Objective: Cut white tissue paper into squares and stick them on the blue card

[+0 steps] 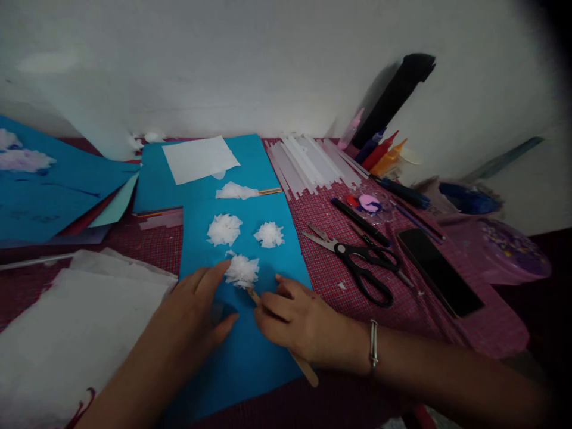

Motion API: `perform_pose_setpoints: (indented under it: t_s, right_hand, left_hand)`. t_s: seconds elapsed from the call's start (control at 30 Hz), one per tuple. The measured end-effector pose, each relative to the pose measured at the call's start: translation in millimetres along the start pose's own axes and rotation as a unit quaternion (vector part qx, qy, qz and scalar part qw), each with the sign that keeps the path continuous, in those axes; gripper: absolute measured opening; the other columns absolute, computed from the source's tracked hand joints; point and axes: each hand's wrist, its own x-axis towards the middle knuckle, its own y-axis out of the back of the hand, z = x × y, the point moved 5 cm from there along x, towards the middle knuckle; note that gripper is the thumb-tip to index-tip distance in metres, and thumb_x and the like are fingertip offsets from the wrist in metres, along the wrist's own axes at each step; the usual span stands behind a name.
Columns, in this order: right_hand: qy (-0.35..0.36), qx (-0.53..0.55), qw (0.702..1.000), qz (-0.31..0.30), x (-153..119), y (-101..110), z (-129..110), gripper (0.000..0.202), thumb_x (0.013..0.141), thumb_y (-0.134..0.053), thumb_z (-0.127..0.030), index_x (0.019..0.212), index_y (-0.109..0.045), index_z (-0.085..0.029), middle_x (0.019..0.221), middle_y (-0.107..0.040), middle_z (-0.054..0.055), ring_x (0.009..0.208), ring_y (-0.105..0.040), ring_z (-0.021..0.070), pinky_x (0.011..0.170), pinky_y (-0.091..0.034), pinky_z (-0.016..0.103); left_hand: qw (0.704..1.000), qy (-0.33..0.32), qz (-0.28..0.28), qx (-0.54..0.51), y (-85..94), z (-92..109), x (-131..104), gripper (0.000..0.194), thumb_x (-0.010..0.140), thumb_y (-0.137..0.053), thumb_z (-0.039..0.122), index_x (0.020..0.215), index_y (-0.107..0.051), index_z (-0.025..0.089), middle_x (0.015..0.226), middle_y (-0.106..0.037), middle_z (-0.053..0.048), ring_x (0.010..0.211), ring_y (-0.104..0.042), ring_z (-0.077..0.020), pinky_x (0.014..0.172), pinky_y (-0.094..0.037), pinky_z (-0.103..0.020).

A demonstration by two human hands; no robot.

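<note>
A blue sheet of paper [214, 375] lies in front of me with several white tissue-paper puffs on it. My right hand [290, 316] is closed round a wooden craft stick [307, 369]. The stick's upper tip meets the lower edge of the nearest tissue puff [242, 271]. At that puff's left side is my left hand [201, 304], fingers apart, with the index fingertip at its edge. Two more puffs, a left one [224, 230] and a right one [270, 235], sit farther up the sheet.
Scissors [353, 256], a black marker [361, 221] and a phone [440, 271] lie to the right. White strips [308, 161] and paint tubes [388, 156] are near the wall. White tissue sheets [67, 339] cover the left, below a blue card [53, 196].
</note>
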Motion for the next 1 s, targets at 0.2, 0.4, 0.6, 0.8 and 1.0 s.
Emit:
perform_pose_setpoints:
  t_s: [0.2, 0.4, 0.6, 0.8, 1.0]
  right_hand:
    - [0.009, -0.013, 1.0, -0.002, 0, -2, -1, 0.017, 0.094, -0.046, -0.015, 0.108, -0.057, -0.014, 0.105, -0.062, 0.01, 0.09, -0.056, 0.021, 0.098, -0.039, 0.047]
    - [-0.004, -0.026, 1.0, 0.001, 3, -1, -2, 0.018, 0.093, -0.046, -0.014, 0.107, -0.057, -0.015, 0.112, -0.061, 0.009, 0.087, -0.054, 0.0215, 0.094, -0.042, 0.045]
    - [-0.021, -0.009, 1.0, 0.001, 4, 0, 2, 0.02, 0.095, -0.044, -0.016, 0.109, -0.057, -0.015, 0.113, -0.061, 0.01, 0.088, -0.054, 0.0213, 0.089, -0.044, 0.042]
    - [-0.011, 0.087, 0.994, 0.069, -6, 10, 11, 0.024, 0.097, -0.036, -0.021, 0.111, -0.055, -0.013, 0.103, -0.062, 0.01, 0.092, -0.055, 0.019, 0.084, -0.046, 0.035]
    - [-0.02, 0.101, 0.988, 0.116, -8, 11, 13, 0.024, 0.099, -0.035, -0.02, 0.108, -0.056, -0.013, 0.098, -0.063, 0.01, 0.086, -0.055, 0.0183, 0.077, -0.048, 0.033]
  left_hand:
    - [1.0, -0.01, 0.013, -0.011, -0.4, 0, -1, 0.067, 0.07, -0.064, 0.026, 0.132, -0.04, 0.025, 0.109, -0.061, -0.012, 0.098, -0.061, -0.033, 0.083, -0.051, -0.053]
    - [1.0, -0.014, 0.015, -0.016, -0.1, -1, 0, 0.065, 0.071, -0.063, 0.027, 0.133, -0.041, 0.023, 0.111, -0.061, -0.014, 0.099, -0.061, -0.0329, 0.083, -0.051, -0.052]
    - [1.0, -0.007, 0.009, -0.019, 3.2, -4, 4, 0.065, 0.07, -0.065, 0.029, 0.13, -0.044, 0.025, 0.109, -0.063, -0.012, 0.09, -0.064, -0.0284, 0.074, -0.055, -0.043]
    - [0.998, 0.017, 0.003, -0.062, 10.4, -1, 12, 0.066, 0.063, -0.068, 0.028, 0.127, -0.049, 0.023, 0.099, -0.065, -0.008, 0.078, -0.065, -0.0242, 0.064, -0.056, -0.036]
    - [0.997, 0.028, -0.03, -0.065, 9.6, 0, 15, 0.07, 0.065, -0.067, 0.028, 0.13, -0.045, 0.02, 0.101, -0.06, -0.007, 0.082, -0.062, -0.0235, 0.066, -0.055, -0.036]
